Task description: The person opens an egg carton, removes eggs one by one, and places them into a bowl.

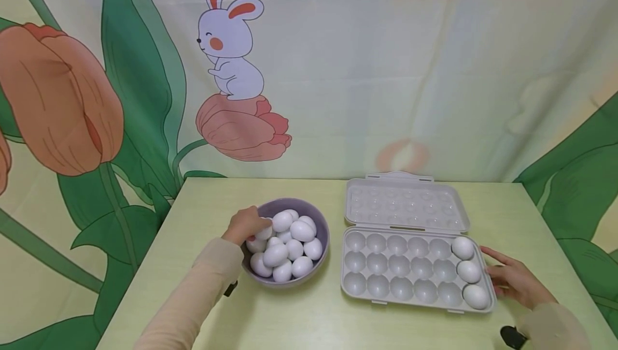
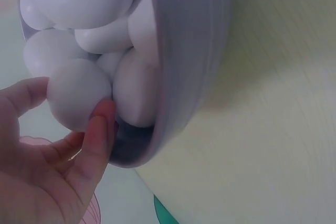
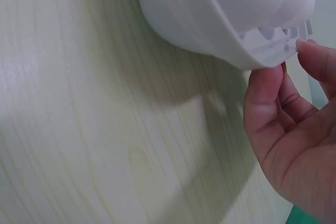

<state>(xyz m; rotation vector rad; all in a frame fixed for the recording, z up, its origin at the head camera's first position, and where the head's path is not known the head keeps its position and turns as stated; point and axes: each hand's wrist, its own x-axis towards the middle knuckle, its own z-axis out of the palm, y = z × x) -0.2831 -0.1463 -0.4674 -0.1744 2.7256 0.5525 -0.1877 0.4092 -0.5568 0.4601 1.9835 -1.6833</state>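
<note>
At the left of the head view, my left hand (image 1: 245, 225) reaches over the near-left rim of a purple-grey bowl (image 1: 324, 232) heaped with white eggs. Thumb and fingertips pinch one egg (image 2: 79, 94) on the pile, seen closely in the left wrist view. To the right lies an opened plastic egg carton (image 1: 397, 245) with three rows of round cups. Its rightmost column holds three eggs, the middle one (image 1: 469, 271) among them. My right hand (image 1: 519, 281) grips the carton's right edge, with fingertips above and below the rim (image 3: 262, 65).
The carton's lid (image 1: 405, 205) is folded back flat behind the base, toward the wall. All this stands on a pale wood-grain table (image 1: 309, 318). A curtain (image 1: 338, 71) printed with tulips and a rabbit hangs along the table's back edge.
</note>
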